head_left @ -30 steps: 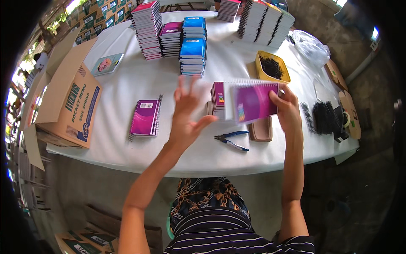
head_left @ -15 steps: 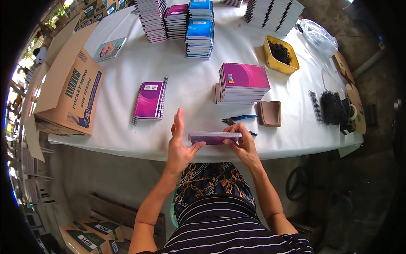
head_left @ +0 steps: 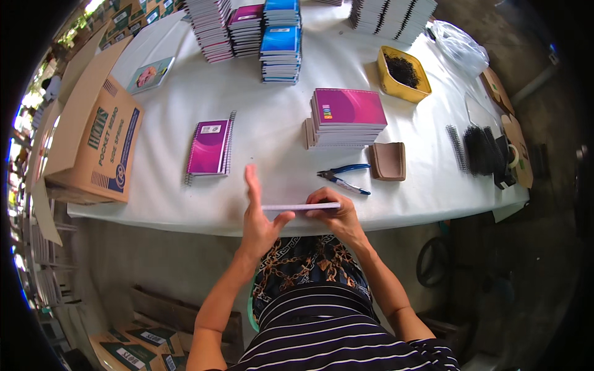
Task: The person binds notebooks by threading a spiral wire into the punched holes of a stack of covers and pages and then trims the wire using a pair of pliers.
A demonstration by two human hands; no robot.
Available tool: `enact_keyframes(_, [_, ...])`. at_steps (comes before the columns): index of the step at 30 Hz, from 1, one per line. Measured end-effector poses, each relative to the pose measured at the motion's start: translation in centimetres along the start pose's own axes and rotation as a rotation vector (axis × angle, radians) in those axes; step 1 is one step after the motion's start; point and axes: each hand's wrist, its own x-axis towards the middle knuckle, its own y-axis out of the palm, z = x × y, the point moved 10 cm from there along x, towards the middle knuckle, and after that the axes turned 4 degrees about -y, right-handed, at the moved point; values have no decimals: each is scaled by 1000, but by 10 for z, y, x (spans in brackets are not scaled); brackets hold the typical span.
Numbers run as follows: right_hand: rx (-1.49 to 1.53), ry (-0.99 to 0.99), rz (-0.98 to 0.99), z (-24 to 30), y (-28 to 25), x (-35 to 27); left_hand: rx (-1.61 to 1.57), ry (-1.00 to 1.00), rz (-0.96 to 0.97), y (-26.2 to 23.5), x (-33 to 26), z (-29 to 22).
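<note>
Just over the table's front edge, a thin memo pad (head_left: pixel 288 208) is held nearly edge-on, so its cover barely shows. My right hand (head_left: pixel 339 215) pinches its right end between thumb and fingers. At the other end, my left hand (head_left: pixel 258 224) stands with fingers stretched up and palm against the pad's edge, its thumb along the near side. Blue-handled cutting pliers (head_left: pixel 345 179) lie beyond my right hand, beside a brown open-topped holder (head_left: pixel 388 162). Behind them rises a stack of magenta memo pads (head_left: pixel 351 110). Purple pads with spiral wire (head_left: pixel 208 148) lie farther left.
A cardboard box (head_left: pixel 99 136) occupies the left side. Tall stacks of blue notebooks (head_left: pixel 280 52) and purple notebooks (head_left: pixel 246 28) stand at the back. A yellow tub (head_left: pixel 405 93) holds black wire pieces; black spiral coils (head_left: pixel 482 151) and a plastic bag (head_left: pixel 459 51) lie right.
The pad has tipped from showing its purple cover to nearly edge-on. Both hands have shifted slightly left in the view, and the pliers are now fully visible.
</note>
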Motion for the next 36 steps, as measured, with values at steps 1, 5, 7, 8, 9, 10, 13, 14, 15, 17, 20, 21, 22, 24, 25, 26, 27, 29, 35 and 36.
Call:
enact_keyframes(1, [-12, -23, -5, 1, -1, 2, 229, 140, -73, -5, 1, -31])
enact_keyframes(5, [-65, -61, -16, 4, -1, -3, 958, 411, 188, 64, 12, -84])
enact_keyframes(7, [-184, -161, 42, 26, -8, 0, 991, 266, 349, 78, 13, -41])
enact_keyframes(8, [-323, -226, 139, 38, -24, 4, 1006, 205, 432, 83, 16, -23])
enact_keyframes(9, [-334, -257, 61, 54, -59, 9, 1054, 431, 268, 79, 18, -51])
enact_keyframes(10, [-440, -285, -70, 61, -110, 16, 1044, 407, 286, 79, 18, -51])
enact_keyframes(13, [-790, -358, -638, 62, -304, 35, 1025, 351, 350, 82, 16, -47])
enact_keyframes(14, [-936, -199, -800, 46, -374, 30, 1009, 357, 374, 86, 17, -49])
enact_keyframes(15, [-1152, -70, -871, 32, -440, 17, 983, 372, 397, 95, 20, -52])
enact_keyframes(17, [-1389, 248, -850, -1, -485, 18, 968, 345, 407, 93, 21, -50])
enact_keyframes(20, [-1605, 213, -716, -24, -468, 33, 988, 315, 394, 86, 21, -47])
enact_keyframes(21, [-1651, 170, -682, -27, -460, 38, 994, 312, 390, 85, 21, -46])
enact_keyframes(22, [-1699, 128, -648, -28, -453, 40, 1001, 304, 391, 85, 21, -45])
enact_keyframes(24, [-1682, 19, -631, -23, -447, 35, 1009, 291, 398, 83, 21, -45])
enact_keyframes(25, [-1643, 12, -641, -20, -451, 32, 986, 301, 395, 84, 21, -49])
enact_keyframes(26, [-1599, -5, -646, -15, -449, 34, 968, 304, 385, 83, 21, -53])
enact_keyframes(27, [-1469, -11, -684, -10, -451, 31, 950, 307, 374, 83, 23, -56])
enact_keyframes(29, [-1621, -135, -591, 11, -423, 37, 952, 355, 336, 81, 23, -57])
enact_keyframes(35, [-1440, -95, -503, 20, -402, 45, 940, 389, 322, 82, 20, -49])
enact_keyframes(36, [-1408, -110, -496, 21, -400, 46, 939, 395, 317, 81, 20, -50])
